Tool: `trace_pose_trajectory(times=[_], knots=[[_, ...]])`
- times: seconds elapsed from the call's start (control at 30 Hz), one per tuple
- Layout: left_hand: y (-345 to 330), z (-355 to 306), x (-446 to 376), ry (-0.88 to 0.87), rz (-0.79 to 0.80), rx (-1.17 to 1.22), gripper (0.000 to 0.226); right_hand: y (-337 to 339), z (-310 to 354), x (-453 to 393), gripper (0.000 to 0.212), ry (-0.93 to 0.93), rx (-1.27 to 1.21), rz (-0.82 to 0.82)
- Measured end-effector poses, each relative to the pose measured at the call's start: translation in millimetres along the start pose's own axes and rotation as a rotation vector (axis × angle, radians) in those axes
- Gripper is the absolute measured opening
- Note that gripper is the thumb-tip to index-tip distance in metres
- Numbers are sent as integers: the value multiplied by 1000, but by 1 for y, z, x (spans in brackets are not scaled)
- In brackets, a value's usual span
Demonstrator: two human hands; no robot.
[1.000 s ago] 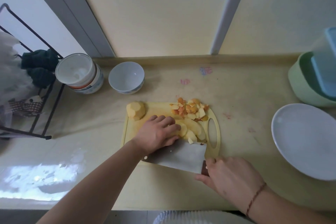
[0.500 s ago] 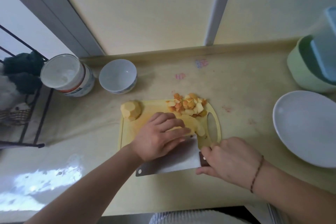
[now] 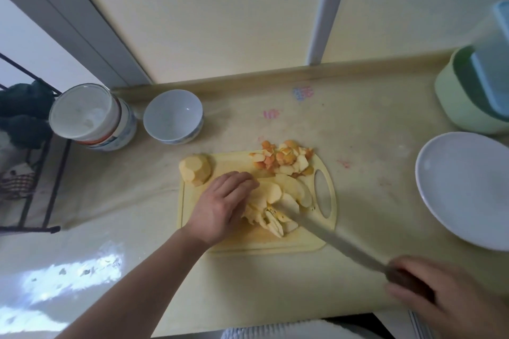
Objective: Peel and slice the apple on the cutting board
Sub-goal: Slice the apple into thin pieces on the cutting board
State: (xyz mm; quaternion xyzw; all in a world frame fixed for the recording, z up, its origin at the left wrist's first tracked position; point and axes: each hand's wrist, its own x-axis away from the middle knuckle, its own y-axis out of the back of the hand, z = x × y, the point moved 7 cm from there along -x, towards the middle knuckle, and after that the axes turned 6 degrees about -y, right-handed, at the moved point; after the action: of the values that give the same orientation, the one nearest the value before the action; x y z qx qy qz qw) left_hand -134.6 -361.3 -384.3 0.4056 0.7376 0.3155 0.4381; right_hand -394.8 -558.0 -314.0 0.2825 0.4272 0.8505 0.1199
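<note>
Right hand [image 3: 443, 300] is wrapped around the knife [image 3: 330, 239] handle down at about 4 o'clock, off the front right corner of the cutting board [image 3: 192, 217]. It's pretty motion-blurred, so the fingers are mush. The blade runs up toward 10 o'clock with its tip in among the apple slices [image 3: 278, 201]. Left hand [image 3: 223, 206] lies palm down mid-board, fingers curled loosely over the left side of the slices; can't tell if it's actually pinching one or just pressing on them.

The slices fan out in the middle of the board, reaching toward the handle hole at 3 o'clock. A peeled apple chunk [image 3: 196, 169] sits on the board's corner at 10 o'clock, hanging slightly over the edge. The peels [image 3: 283, 158] are piled along the far edge at 1 o'clock, a few spilling onto the counter [image 3: 371, 201].

Containers: the small white bowl [image 3: 173, 115] at 11 o'clock looks empty, and so does the big white plate [image 3: 465, 190] at 3 o'clock, which is cut off by the frame. The white tub [image 3: 85, 113] beside the bowl is tipped toward the camera, with white residue inside. The green bin [image 3: 462, 99] at 2 o'clock holds a blue box, both cropped.

There's open counter between board and plate, and along the front edge.
</note>
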Motion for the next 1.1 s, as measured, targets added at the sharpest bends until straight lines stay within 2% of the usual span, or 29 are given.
trace_pose_trajectory(times=[0.07,0.13,0.2,0.3,0.43,0.53,0.57,0.63,0.67,0.77,0.9,1.03,1.1], knots=[[-7,-13,3,21,41,-84,48,-5,-22,5,43,-182,-192,-57],[-28,-38,0,-46,161,-163,67,-25,-31,4,43,-304,-345,-40],[-55,-60,-6,-163,297,-238,72,-40,-35,-2,36,-368,-429,-43],[-78,-65,-19,-247,378,-297,65,-53,-36,-11,33,-408,-471,-76],[-83,-63,-25,-281,364,-285,44,-64,-35,-14,28,-437,-548,-69],[-80,-60,-25,-297,335,-287,38,-66,-34,-11,30,-431,-580,-47],[-78,-58,-25,-297,322,-282,36,-64,-30,-10,32,-439,-594,-31],[-75,-52,-23,-288,304,-267,34,-63,-30,-7,51,-462,-631,-10],[-73,-48,-22,-283,302,-262,34,-62,-32,-7,55,-468,-638,-20],[-65,-40,-15,-280,300,-263,36,-59,-34,-9,33,-437,-608,-53],[-56,-31,-9,-280,285,-272,33,-59,-38,-13,36,-414,-571,-54],[-62,-32,-16,-271,356,-324,53,-58,-35,-16,34,-410,-577,-38],[-63,-33,-23,-254,365,-339,54,-59,-31,-18,34,-401,-569,-26]])
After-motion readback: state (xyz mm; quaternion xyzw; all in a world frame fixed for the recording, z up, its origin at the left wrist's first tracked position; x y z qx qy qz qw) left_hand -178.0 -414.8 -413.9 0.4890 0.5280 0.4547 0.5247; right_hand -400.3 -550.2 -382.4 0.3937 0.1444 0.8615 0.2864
